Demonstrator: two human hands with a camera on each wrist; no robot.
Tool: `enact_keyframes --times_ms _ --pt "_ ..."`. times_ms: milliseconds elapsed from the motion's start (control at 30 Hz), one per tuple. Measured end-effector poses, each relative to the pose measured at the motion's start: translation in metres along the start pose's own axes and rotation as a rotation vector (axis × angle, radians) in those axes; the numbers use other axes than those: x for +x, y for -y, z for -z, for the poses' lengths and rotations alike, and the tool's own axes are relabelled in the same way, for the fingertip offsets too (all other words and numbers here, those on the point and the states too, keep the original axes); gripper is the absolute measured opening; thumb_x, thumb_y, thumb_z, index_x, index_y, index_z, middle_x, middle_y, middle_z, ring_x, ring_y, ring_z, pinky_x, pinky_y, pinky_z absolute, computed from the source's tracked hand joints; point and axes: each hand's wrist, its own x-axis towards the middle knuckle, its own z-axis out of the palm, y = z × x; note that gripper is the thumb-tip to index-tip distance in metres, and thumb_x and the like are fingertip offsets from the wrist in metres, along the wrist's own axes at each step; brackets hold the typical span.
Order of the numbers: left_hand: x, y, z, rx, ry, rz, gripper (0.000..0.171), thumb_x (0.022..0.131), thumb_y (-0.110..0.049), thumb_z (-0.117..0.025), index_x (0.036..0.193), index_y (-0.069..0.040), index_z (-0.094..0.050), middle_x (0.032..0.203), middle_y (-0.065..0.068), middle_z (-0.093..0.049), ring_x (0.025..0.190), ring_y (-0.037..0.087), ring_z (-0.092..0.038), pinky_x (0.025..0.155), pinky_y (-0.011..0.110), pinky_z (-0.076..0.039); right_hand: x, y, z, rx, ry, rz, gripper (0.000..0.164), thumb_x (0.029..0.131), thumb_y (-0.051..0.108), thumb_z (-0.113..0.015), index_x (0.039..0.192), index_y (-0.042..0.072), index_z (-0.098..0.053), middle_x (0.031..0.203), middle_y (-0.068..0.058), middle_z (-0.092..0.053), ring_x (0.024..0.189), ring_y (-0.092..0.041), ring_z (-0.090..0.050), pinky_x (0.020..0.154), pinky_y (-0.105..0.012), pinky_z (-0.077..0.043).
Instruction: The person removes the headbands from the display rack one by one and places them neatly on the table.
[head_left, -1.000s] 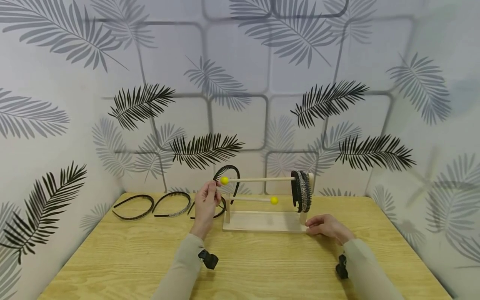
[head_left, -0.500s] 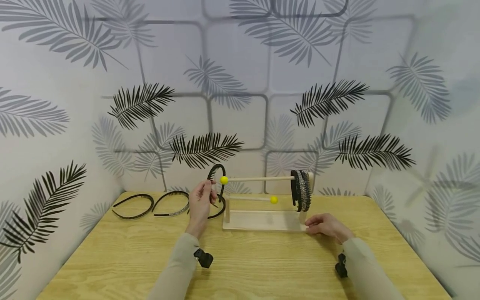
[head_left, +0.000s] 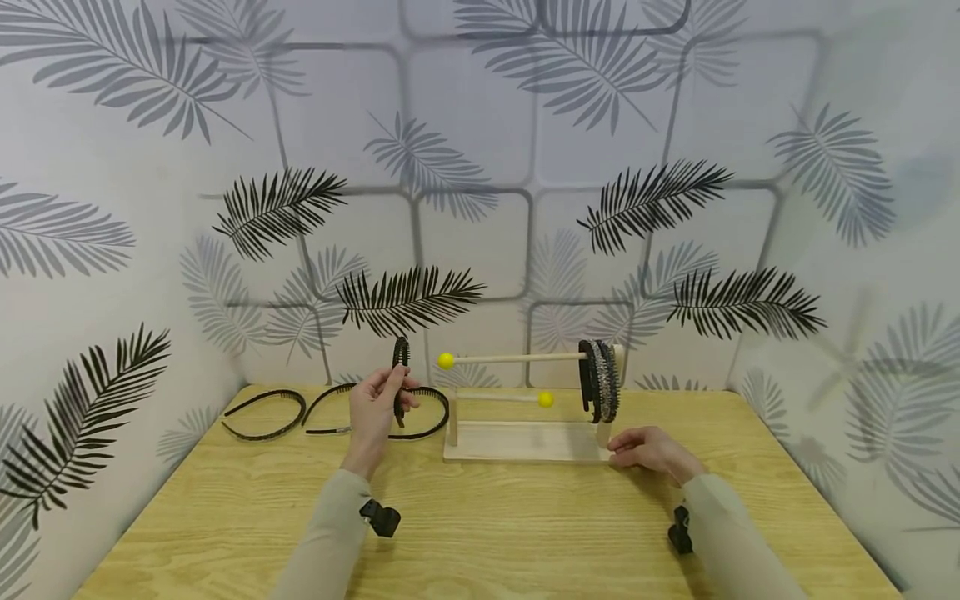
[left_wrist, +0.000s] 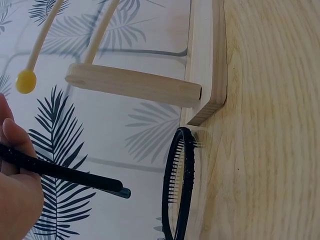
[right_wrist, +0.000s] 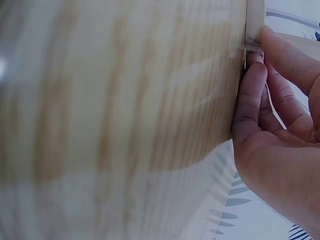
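My left hand (head_left: 372, 417) grips a black toothed headband (head_left: 401, 354), which stands upright and nearly edge-on, left of the wooden stand (head_left: 528, 442). In the left wrist view the free ends of this headband (left_wrist: 75, 175) point toward the lying headband. At the stand's right end, my right hand (head_left: 652, 454) holds the corner of the base, thumb and fingertips (right_wrist: 252, 75) against its edge. Several dark and sparkly headbands (head_left: 603, 382) hang together at the right of the upper rod. A yellow ball (head_left: 446, 361) caps that rod's left end.
On the table left of the stand lie a black headband (head_left: 302, 408), a partly covered one (head_left: 322, 431) and another (head_left: 447, 408) behind my left hand. The lower rod ends in a yellow ball (head_left: 546, 400). A leaf-patterned wall rises behind the wooden table (head_left: 480, 525).
My left hand has moved left, away from the upper rod's end, carrying the headband, which has turned from a wide loop to edge-on. The right hand has stayed at the base.
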Motion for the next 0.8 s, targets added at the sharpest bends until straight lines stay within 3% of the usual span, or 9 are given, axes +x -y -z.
enact_keyframes --times_ms 300,567,800 --pt "-0.004 -0.003 0.014 -0.041 -0.019 0.042 0.026 0.096 -0.025 -0.065 0.100 0.001 -0.069 0.086 0.013 -0.075 0.060 0.014 -0.069 0.060 0.029 -0.056 0.002 -0.001 0.000 0.003 -0.005 -0.033 0.027 0.085 0.010 -0.076 0.108 0.000 -0.069 0.098 -0.006 -0.069 0.083 -0.013 -0.058 0.073 -0.027 -0.049" --pt "-0.007 -0.007 0.034 0.033 -0.011 0.064 0.031 0.096 -0.026 -0.064 0.107 0.003 -0.069 0.085 0.006 -0.076 0.069 0.014 -0.073 0.065 0.032 -0.059 0.004 -0.001 -0.001 -0.006 -0.001 -0.035 0.027 0.085 0.011 -0.076 0.109 0.000 -0.069 0.099 -0.006 -0.069 0.084 -0.014 -0.058 0.072 -0.026 -0.048" --pt "-0.005 -0.009 0.058 0.089 -0.004 0.091 0.035 0.095 -0.029 -0.065 0.109 0.003 -0.070 0.087 0.007 -0.076 0.071 0.013 -0.073 0.065 0.027 -0.059 0.002 -0.002 0.000 0.007 -0.006 -0.008 0.028 0.084 0.009 -0.077 0.108 -0.002 -0.069 0.097 -0.005 -0.070 0.083 -0.013 -0.058 0.073 -0.026 -0.048"
